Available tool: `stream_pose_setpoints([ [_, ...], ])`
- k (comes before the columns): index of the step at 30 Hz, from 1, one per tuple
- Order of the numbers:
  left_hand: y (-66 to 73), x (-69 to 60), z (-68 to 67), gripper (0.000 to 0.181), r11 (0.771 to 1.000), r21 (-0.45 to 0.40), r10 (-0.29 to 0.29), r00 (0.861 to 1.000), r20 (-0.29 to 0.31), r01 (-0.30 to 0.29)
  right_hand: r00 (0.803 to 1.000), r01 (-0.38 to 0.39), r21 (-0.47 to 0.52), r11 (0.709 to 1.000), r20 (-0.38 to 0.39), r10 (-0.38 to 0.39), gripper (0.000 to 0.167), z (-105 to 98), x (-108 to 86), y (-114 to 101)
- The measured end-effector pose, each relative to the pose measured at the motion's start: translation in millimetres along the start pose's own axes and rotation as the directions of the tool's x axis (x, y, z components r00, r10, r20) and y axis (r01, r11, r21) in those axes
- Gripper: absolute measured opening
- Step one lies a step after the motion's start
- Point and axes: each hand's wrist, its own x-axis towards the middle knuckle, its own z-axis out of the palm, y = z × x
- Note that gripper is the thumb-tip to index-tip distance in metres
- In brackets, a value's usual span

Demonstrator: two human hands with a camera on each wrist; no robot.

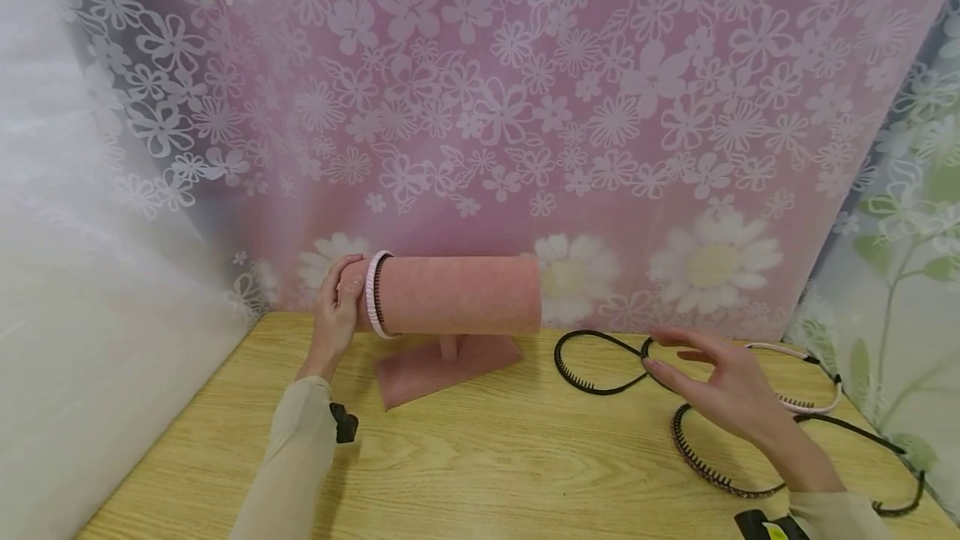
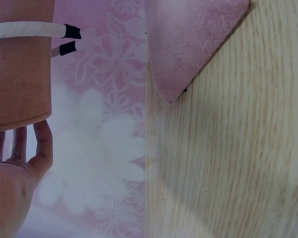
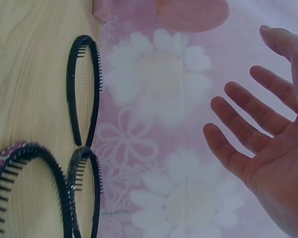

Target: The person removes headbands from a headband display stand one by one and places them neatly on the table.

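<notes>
A pink headband display stand [image 1: 465, 294], a padded roll on a flat base [image 1: 442, 369], stands on the wooden table. Near its left end a white wrapped headband [image 1: 372, 294] with dark teeth sits around the roll. My left hand [image 1: 337, 307] grips that end of the roll, thumb in front; the left wrist view shows its fingers [image 2: 42, 144] at the roll's end. To the right, my right hand [image 1: 720, 382] hovers over several headbands, fingers spread and holding nothing. Nearest to it are a black toothed headband [image 1: 585, 388] and a sparkly one [image 1: 697, 465].
A white-and-black headband [image 1: 813, 408] lies at the back right, close to the curtain. Pink flowered curtain [image 1: 480, 107] hangs right behind the stand. A pale sheet [image 1: 112, 273] bounds the wooden table [image 1: 480, 457] on the left, and a leaf-patterned one [image 1: 907, 273] on the right.
</notes>
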Motion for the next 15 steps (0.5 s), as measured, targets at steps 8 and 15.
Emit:
stream_pose_setpoints([
  [8, 1.9, -0.1, 0.1, 0.044, 1.0, 0.009, -0.016, 1.0, 0.005, 0.016, 0.998, 0.064, 0.038, 0.997, -0.011, -0.064, 0.044, 6, 12.4, -7],
  [15, 0.0, 0.1, -0.6, 0.045, 1.0, 0.002, -0.01, 1.0, 0.006, 0.01, 0.992, 0.122, 0.039, 0.992, -0.033, -0.121, 0.044, 10, 25.8, -16],
])
